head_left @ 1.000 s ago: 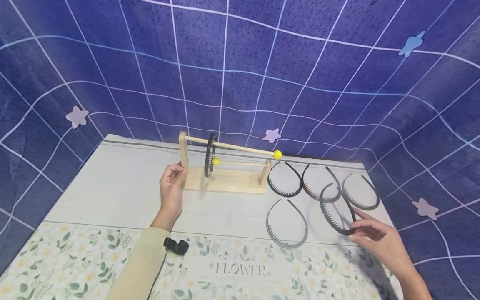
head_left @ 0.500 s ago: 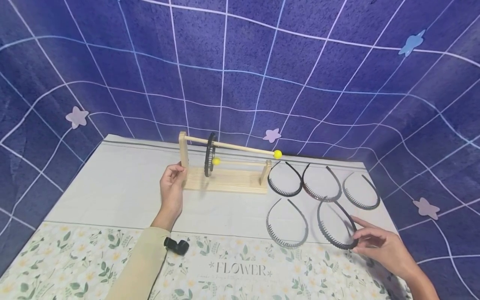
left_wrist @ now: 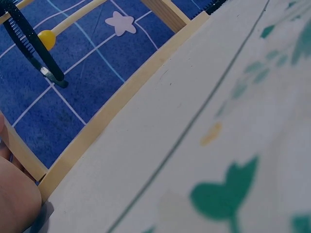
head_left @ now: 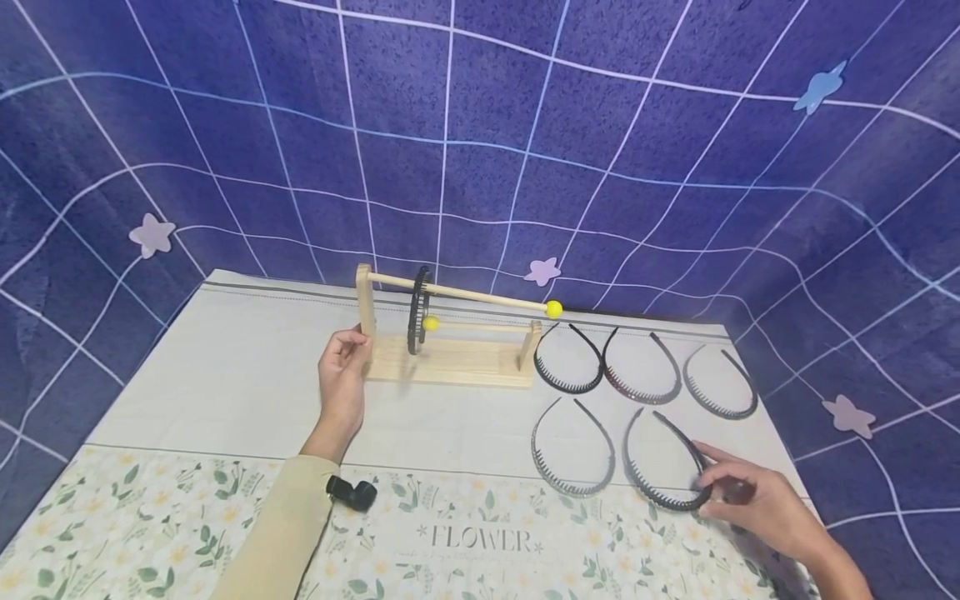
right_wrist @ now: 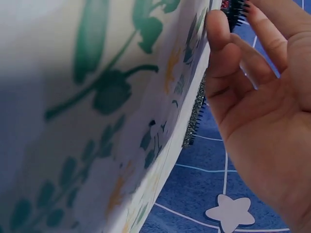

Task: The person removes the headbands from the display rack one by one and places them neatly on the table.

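Observation:
My left hand [head_left: 343,383] grips the tall left post of a wooden display stand [head_left: 450,360], near its base. Two rods run along the stand, each tipped with a yellow ball. Black toothed headbands [head_left: 417,312] hang together on the upper rod. At the right, my right hand [head_left: 761,504] pinches the right side of a black headband [head_left: 667,502], which lies low over the tablecloth with its ends pointing away. In the right wrist view, thumb and fingers bend close to the cloth. A grey headband [head_left: 573,487] lies just left of the pinched one.
Behind these lies a row of headbands: a black one [head_left: 572,388], a dark reddish one [head_left: 643,398] and a dark grey one [head_left: 723,410]. A flower-print cloth [head_left: 480,567] covers the front of the table. Dark blue gridded fabric [head_left: 480,167] rises behind and at both sides.
My right hand has lowered the black headband toward me and to the left, from over the back row to beside the grey one. My left hand stays on the stand.

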Tool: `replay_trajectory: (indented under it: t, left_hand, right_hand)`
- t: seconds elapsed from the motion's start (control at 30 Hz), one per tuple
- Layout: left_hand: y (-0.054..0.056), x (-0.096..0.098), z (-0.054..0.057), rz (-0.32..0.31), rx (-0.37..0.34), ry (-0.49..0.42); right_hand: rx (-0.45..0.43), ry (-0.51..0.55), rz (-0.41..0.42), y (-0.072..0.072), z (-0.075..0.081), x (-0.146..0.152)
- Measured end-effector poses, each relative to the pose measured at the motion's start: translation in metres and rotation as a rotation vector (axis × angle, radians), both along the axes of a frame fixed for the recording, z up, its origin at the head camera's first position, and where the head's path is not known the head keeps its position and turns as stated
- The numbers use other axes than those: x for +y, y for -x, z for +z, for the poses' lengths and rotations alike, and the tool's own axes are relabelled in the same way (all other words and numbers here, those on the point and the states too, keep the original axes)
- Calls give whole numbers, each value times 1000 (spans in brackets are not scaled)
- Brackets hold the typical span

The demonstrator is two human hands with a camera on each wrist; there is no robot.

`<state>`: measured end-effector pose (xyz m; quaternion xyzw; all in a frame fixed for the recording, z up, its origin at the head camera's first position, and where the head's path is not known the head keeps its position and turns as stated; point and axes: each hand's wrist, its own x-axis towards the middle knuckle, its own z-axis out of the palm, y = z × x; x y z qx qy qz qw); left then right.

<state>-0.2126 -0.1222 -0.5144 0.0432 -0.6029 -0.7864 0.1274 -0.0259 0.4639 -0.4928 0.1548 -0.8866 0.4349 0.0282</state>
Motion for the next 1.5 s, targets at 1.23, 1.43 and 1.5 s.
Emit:
replay_trajectory:
  t: [1.23,1.43,1.5]
  left_hand:
    - [0,0,-3,-3,15,-19]
    - [0,-1,-2,-4,9,-14]
    - [0,-1,-3,-5,9,-13]
  right_hand:
    - [137,301,-249,3,36,-24]
    - [131,533,-80,17,44,-52]
    - [152,590,-21,21,47,-62]
